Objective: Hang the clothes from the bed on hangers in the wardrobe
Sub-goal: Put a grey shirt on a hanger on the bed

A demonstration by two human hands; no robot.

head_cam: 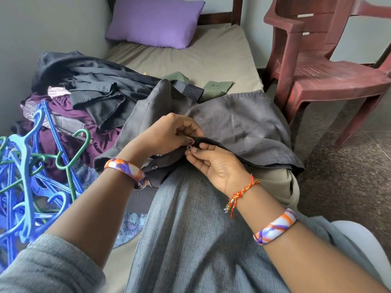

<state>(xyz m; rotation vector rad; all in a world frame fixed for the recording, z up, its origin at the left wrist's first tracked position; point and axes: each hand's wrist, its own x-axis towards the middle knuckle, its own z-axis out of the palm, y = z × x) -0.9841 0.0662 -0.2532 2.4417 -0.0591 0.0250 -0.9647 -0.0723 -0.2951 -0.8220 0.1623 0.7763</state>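
Grey shirt, spread at mid-frame over the bed edge and the lap. Soft, light, floppy cloth; likely to sag and slide off anything not holding it at two places. Left hand curled onto the front placket, pinching the dark fold just above a small metal button. Right hand palm up beneath, thumb and forefinger closed narrow on the cloth beside that button (fastening or undoing: cannot tell). A second button lower on the placket, near the left wrist. Best taken at collar or shoulder seams for hanging, not by the hem. Hangers, blue and green, tangled at lower left; apt to snag one another when one is pulled free. More clothes, dark and purple, heaped at left, still unhung. Pillow at top, chair at upper right. Wardrobe not in view.
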